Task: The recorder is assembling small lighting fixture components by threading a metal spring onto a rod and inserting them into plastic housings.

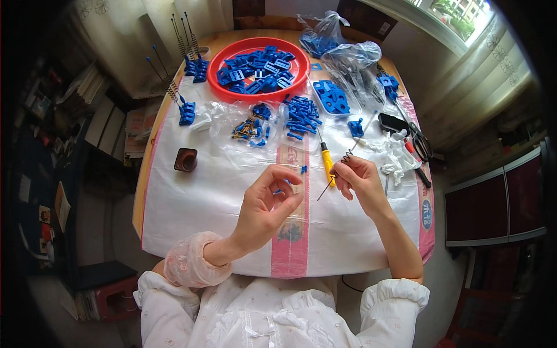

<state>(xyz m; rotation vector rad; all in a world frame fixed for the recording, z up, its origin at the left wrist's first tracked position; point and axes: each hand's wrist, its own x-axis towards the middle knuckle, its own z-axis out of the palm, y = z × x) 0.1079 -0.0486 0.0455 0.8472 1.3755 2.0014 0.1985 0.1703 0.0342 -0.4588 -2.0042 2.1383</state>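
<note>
Right hand [361, 180]: centre frame, grip pinched on a thin metal rod with a spring [346, 156], held slanted for fitting.
Left hand [268, 203]: fingertips closed on a small blue piece [282, 189].
Bench [203, 197]: yellow screwdriver [328, 164] close by; red tray [258, 69] of blue parts, upper centre.

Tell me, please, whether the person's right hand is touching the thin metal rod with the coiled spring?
Touching. The head view shows the right hand pinching the metal rod between its fingertips, the spring end poking out above them.
</note>
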